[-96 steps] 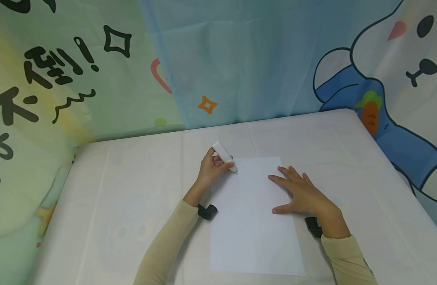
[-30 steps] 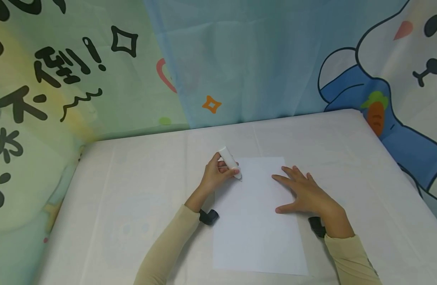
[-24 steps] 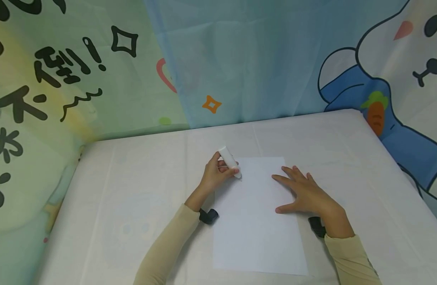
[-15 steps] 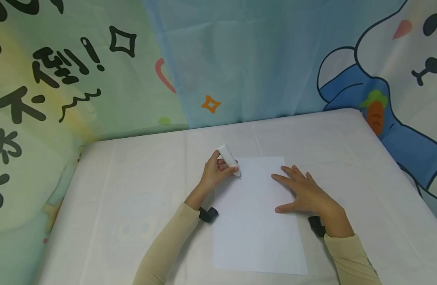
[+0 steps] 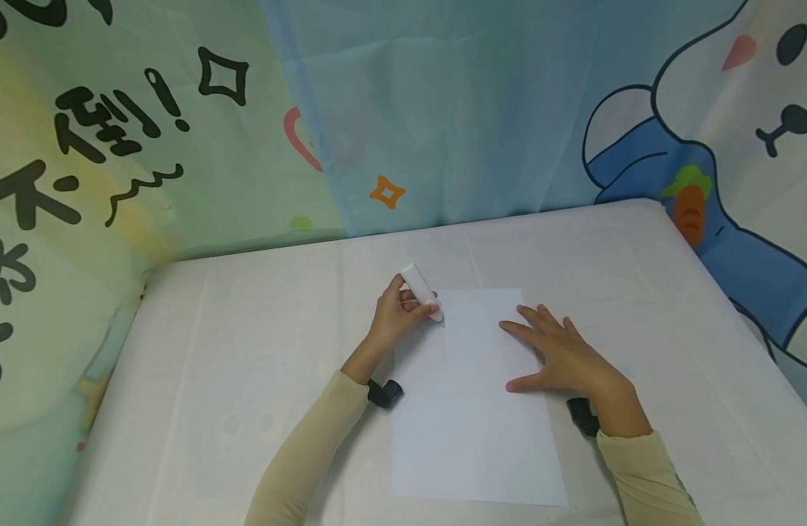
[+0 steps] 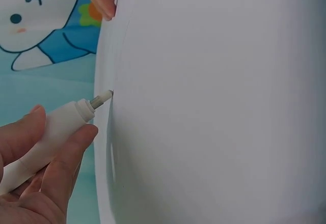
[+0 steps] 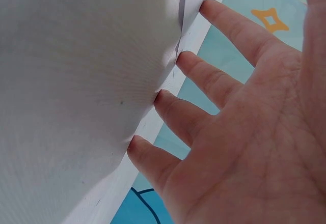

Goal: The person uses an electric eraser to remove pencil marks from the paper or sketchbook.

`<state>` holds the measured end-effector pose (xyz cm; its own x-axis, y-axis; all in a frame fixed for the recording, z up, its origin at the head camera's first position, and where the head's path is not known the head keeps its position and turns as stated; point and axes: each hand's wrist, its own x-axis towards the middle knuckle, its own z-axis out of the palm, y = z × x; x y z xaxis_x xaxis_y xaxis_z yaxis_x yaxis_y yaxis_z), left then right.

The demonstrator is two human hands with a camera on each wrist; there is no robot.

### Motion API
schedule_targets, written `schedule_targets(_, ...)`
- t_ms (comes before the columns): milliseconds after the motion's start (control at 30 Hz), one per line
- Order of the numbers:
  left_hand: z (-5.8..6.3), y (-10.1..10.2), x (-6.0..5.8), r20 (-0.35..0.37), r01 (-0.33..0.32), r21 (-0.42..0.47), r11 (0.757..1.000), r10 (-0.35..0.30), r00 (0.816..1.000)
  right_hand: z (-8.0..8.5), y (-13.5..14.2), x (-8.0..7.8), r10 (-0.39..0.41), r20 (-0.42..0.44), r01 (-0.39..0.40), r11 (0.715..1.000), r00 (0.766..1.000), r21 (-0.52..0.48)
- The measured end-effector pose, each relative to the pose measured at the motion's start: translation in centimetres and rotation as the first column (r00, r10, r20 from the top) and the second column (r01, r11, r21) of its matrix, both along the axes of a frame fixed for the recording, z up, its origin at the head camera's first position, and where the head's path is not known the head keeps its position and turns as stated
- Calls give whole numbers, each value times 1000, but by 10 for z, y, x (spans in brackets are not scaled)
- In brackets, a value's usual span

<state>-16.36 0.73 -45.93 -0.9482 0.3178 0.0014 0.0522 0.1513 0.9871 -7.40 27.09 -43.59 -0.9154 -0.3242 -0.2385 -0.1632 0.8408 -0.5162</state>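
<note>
My left hand (image 5: 391, 321) pinches a white electric eraser (image 5: 418, 283) between thumb and fingers, its thick barrel tilted up and to the left. In the left wrist view, the small white tip (image 6: 106, 96) stands out of a metal collar, right at the paper's surface. A blank-looking white sheet of paper (image 5: 475, 438) lies flat on the table, and the tip meets it near its upper left part. My right hand (image 5: 561, 358) rests over the sheet's right edge with fingers spread. The right wrist view shows its fingertips (image 7: 162, 98) touching down, holding nothing.
A white cloth covers the table (image 5: 265, 321). Behind it hangs a printed curtain (image 5: 475, 109) with a cartoon rabbit, a carrot and dark lettering. Each wrist carries a small black camera (image 5: 385, 394).
Over the last second, my left hand has slid the electric eraser slightly toward the sheet's far edge, after a small shift nearer before that. My right hand and the paper hold their place.
</note>
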Motion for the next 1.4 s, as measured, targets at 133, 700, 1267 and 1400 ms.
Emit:
schedule_targets(133,0,0,-1,5,-10,-10,1000,10,1000,-1,0,-1,1,-1,-1,1000,1000,3)
schedule_targets(700,0,-1,0,12,-15,3,1000,15,1000,0,-1,-3,3,-5,-3,1000,1000,3)
schedule_targets(1267,-2,-3,4,16,15,-12,1000,-15,1000,-1,0,0,0,-2,0,1000,1000,-9)
schedule_targets(1400,-2,-3,6,13,20,-12,1000,-20,1000,-1,-1,-1,-4,-1,4,1000,1000,-7)
